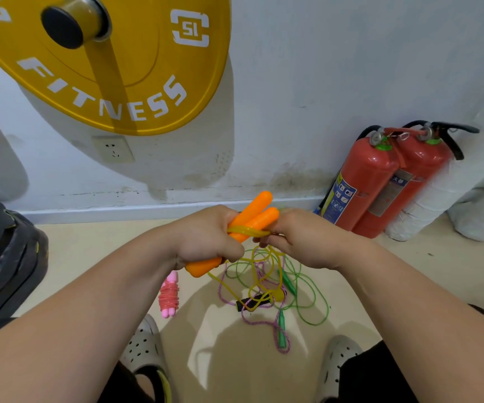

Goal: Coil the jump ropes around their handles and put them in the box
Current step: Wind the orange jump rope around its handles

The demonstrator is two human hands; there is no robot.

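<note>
My left hand (205, 237) grips two orange handles (259, 213) held side by side, pointing up to the right. A yellow rope (248, 230) crosses over the handles, and my right hand (298, 237) pinches it just right of them. The rest of the yellow rope hangs down into a loose tangle (266, 283) on the floor with a green rope (307, 289) with green handles and a purple rope (264, 321). A pink rope (169, 295), wound around its pink handles, lies on the floor to the left. No box is in view.
A yellow weight plate (104, 62) hangs on the wall above. Two red fire extinguishers (380, 181) stand at the right by the wall. Black plates (5, 257) sit at the left. My two grey clogs (144, 344) stand on the floor below the tangle.
</note>
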